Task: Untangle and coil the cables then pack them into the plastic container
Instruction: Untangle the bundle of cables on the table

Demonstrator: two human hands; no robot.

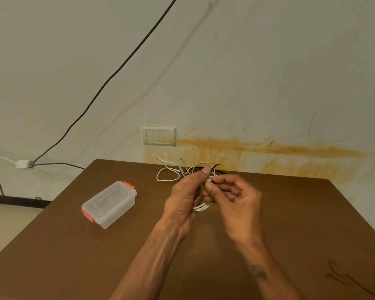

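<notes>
A brown table (74, 256) stands against a pale wall (247, 61) streaked with orange stains (268, 148). A switch plate (159, 135) sits above the table's far edge; a black wall cable (117, 71) slants leftward.

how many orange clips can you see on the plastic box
2: one orange clip on the far end of the plastic container, one orange clip on its near end. No others show.

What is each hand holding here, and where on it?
Left hand grips the white cable coil's bundled loops; right hand pinches a strand at the coil's top.
</notes>
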